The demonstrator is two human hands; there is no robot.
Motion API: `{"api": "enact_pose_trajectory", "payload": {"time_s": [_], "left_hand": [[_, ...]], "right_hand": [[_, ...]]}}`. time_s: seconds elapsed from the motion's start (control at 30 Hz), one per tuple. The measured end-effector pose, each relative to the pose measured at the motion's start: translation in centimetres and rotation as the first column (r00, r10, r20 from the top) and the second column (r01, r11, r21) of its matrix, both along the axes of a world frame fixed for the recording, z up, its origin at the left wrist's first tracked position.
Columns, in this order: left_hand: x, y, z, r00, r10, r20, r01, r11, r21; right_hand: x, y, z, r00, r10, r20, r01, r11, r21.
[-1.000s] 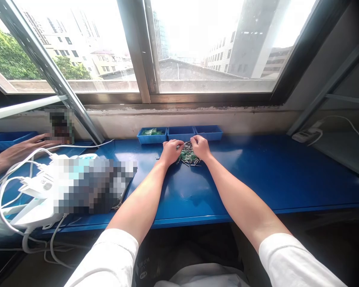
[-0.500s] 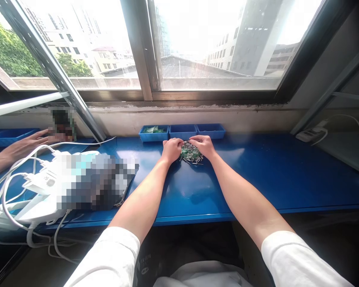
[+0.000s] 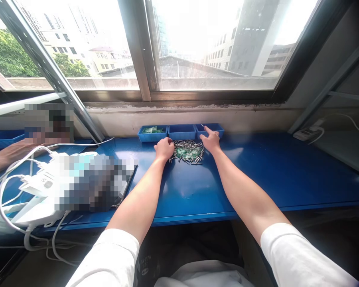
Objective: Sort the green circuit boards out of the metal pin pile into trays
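Note:
A pile of metal screws [image 3: 194, 158] with small green packets [image 3: 187, 153] among them lies on the blue tabletop. My left hand [image 3: 164, 149] rests at the pile's left edge with fingers curled together; what they hold, if anything, is hidden. Over the front edge of the right blue bin [image 3: 218, 128] reaches my right hand [image 3: 211, 139]. A small shiny piece, seemingly a screw [image 3: 202, 125], shows at its fingertips. Green packets lie in the left blue bin [image 3: 152, 136], and the middle blue bin [image 3: 182, 131] stands between the two.
Left of me, white power strips and chargers [image 3: 38, 185] with tangled cables crowd the table beside a blurred dark item [image 3: 124, 183]. Another person's arm [image 3: 6, 157] reaches in near more blue bins [image 3: 6, 138]. A metal post [image 3: 86, 121] rises there. A window spans the back.
My right hand has moved from the pile up and right to the right bin. The left hand has shifted slightly left, uncovering more of the pile. The other person's hand moved left.

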State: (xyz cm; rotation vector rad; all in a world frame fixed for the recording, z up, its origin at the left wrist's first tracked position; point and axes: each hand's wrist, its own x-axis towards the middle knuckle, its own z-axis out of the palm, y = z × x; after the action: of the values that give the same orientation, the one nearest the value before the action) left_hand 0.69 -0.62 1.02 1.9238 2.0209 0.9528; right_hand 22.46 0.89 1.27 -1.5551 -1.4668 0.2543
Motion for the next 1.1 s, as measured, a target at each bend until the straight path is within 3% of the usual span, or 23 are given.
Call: {"api": "enact_pose_trajectory", "payload": {"time_s": [0.2,0.57,0.73,0.83,0.97,1.1], "left_hand": [[-0.3,0.1,-0.2,1.000,0.003,0.006,-0.003,1.000,-0.029],[-0.6,-0.1,0.1,1.000,0.000,-0.015,-0.001,0.998,-0.058],[-1.5,0.3,-0.3,1.000,0.013,-0.027,-0.013,0.999,-0.029],[-1.6,0.4,-0.6,0.998,-0.050,-0.026,0.049,0.998,-0.049],[-0.9,0.4,-0.7,0.994,-0.103,-0.035,0.101,0.993,-0.064],[0.1,0.3,-1.0,0.985,-0.166,-0.042,0.165,0.986,-0.028]], "right_hand": [[0.7,0.6,-0.8,0.984,-0.032,0.175,0.050,0.994,-0.095],[0.8,1.3,-1.9,0.975,0.007,0.224,0.018,0.993,-0.113],[-0.2,0.6,-1.7,0.970,0.006,0.243,-0.002,1.000,-0.016],[-1.2,0.0,-1.5,0.961,0.087,0.262,-0.096,0.995,0.021],[-2.5,-1.0,-1.4,0.904,0.282,0.321,-0.253,0.959,-0.131],[-3.3,-1.6,-1.5,0.868,0.330,0.370,-0.269,0.941,-0.206]]}}
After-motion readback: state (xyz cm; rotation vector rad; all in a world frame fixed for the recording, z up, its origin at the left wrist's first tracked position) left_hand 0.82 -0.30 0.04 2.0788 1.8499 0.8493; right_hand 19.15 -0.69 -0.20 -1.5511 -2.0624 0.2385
